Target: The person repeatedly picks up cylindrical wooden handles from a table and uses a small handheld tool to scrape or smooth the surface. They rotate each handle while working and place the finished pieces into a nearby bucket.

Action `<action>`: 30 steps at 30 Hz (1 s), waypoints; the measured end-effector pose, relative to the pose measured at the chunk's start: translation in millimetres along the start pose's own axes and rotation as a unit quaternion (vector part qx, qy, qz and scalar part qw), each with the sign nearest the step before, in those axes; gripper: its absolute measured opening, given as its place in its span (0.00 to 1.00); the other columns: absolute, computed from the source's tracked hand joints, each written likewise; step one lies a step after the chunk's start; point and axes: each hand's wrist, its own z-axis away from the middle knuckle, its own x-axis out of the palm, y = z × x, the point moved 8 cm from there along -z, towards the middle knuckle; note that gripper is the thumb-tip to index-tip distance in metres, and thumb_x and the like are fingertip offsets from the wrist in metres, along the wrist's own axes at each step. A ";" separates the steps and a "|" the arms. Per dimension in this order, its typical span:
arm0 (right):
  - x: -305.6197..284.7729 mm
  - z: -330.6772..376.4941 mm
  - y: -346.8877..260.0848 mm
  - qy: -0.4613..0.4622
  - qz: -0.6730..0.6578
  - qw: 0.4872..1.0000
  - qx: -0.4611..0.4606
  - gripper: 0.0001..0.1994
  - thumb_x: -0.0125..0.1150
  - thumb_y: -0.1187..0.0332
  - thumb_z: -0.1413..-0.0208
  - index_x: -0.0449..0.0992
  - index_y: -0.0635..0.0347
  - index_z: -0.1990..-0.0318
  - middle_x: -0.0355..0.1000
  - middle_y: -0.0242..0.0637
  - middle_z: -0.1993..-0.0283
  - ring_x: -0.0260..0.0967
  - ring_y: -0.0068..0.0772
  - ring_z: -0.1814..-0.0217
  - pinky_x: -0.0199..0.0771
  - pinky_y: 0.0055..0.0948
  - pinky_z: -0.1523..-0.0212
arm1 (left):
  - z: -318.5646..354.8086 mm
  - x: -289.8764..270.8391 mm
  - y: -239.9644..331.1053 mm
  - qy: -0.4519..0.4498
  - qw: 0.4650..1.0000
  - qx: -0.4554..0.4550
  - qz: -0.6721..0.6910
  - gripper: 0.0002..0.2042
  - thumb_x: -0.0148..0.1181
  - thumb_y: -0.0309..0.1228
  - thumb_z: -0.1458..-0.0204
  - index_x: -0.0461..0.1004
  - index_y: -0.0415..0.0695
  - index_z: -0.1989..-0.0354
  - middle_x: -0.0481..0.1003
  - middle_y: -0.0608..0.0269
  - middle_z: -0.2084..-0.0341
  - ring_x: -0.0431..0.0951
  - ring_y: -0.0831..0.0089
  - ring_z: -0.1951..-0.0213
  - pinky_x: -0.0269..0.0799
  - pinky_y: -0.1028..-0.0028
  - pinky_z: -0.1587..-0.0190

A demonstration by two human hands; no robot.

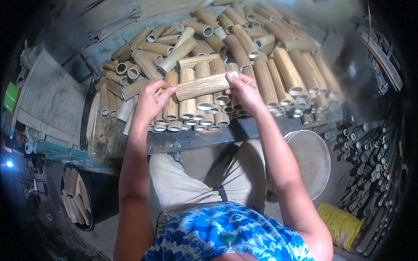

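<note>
Above the near edge of the table (196, 140), a pale split-faced bamboo tube (202, 86) is held level, its right end a little higher. My right hand (246, 91) grips its right end, thumb on top and fingers curled beneath. At the left end is my left hand (153, 99), closed in a pinch with its fingertips against the tube's edge. A small yellow object (160, 91) shows between those fingers; its kind is too small to make out. Behind and below the held piece lie many cut bamboo tubes (285, 74), stacked with hollow ends facing me.
A black bucket (106, 191) with bamboo pieces stands at lower left. On the right are a round whitish tub (320, 163), a yellow sack (342, 224) and bundled thin bamboo poles (370, 161). A ribbed panel (52, 95) leans at the left.
</note>
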 end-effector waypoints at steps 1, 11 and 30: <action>-0.2 -0.4 1.1 -0.001 0.000 1.000 0.005 0.15 0.56 0.60 0.39 0.76 0.63 0.56 0.76 0.33 0.61 0.71 0.20 0.63 0.73 0.21 0.63 | -0.6 -0.1 -0.1 -0.001 1.000 0.002 0.000 0.10 0.67 0.33 0.51 0.78 0.37 0.70 0.76 0.56 0.76 0.76 0.68 0.71 0.69 0.71 0.66; -0.1 -0.2 1.3 0.001 -0.016 1.000 -0.006 0.14 0.55 0.60 0.37 0.75 0.63 0.56 0.75 0.34 0.61 0.71 0.20 0.63 0.73 0.20 0.64 | -1.1 -0.2 4.9 -0.011 1.000 0.022 -0.017 0.09 0.66 0.31 0.52 0.78 0.37 0.70 0.77 0.54 0.75 0.78 0.65 0.69 0.70 0.69 0.64; -0.7 3.8 -0.9 0.044 0.023 0.998 0.024 0.17 0.58 0.55 0.41 0.77 0.62 0.60 0.75 0.32 0.65 0.70 0.19 0.70 0.71 0.20 0.67 | 5.1 -6.6 3.3 0.014 0.997 0.077 -0.026 0.10 0.65 0.31 0.51 0.78 0.37 0.66 0.78 0.51 0.71 0.79 0.58 0.66 0.72 0.67 0.61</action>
